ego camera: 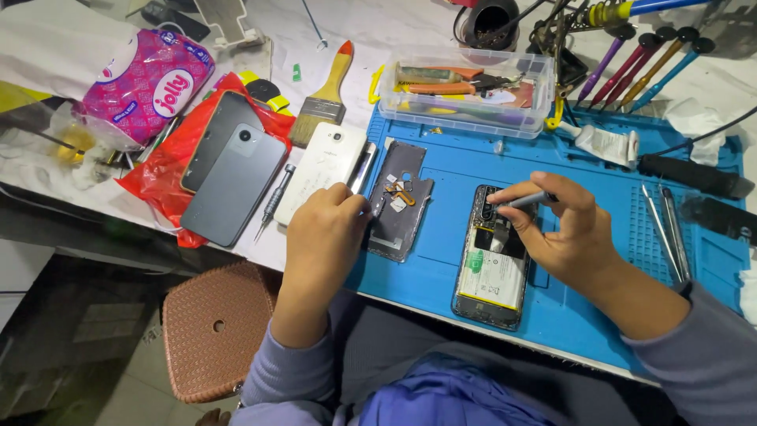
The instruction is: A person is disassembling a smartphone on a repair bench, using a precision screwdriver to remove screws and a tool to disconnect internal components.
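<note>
1. On the blue work mat [441, 260], near its front edge, lies an opened phone [493, 256] with its back cover off: a dark frame, a white battery with a green tab filling the lower half, and dark circuitry at the top.
2. Its long axis runs almost straight away from the person, leaning slightly to the right at the far end; the circuit end points away, the battery end toward the body.
3. The right hand [564, 229] pinches a slim grey tool [524, 200] between thumb and fingers, tip resting at the phone's upper part.
4. The left hand [323, 229] is curled loosely closed at the mat's left edge, touching a removed dark back cover [400, 201]; whether it grips anything I cannot tell.
5. Just left of it lie a white phone [323, 170] and a small screwdriver [272, 201].
</note>
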